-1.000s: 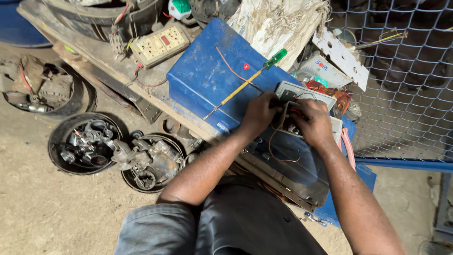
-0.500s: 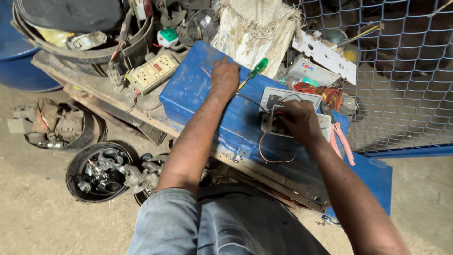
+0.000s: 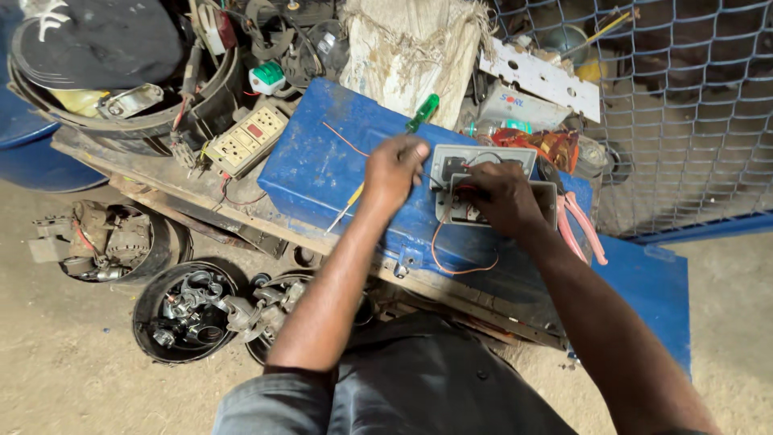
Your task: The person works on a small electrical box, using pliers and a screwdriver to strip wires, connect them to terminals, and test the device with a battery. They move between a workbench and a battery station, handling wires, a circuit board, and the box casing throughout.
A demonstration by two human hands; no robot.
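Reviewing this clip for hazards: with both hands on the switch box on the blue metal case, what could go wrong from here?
1. The screwdriver lies loose under the left hand on the blue case; a nudge could possibly roll it off.
2. Bare orange wire loops from the switch box under the right hand; it may snag or pull free.
3. The pink-handled pliers sit near the case's edge, close to the right forearm, and could be knocked down.

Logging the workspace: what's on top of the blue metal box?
On the blue metal box: a grey switch box under the right hand, a green-handled screwdriver at the left hand, and loose orange wire. The hands hide the switch box's wiring.
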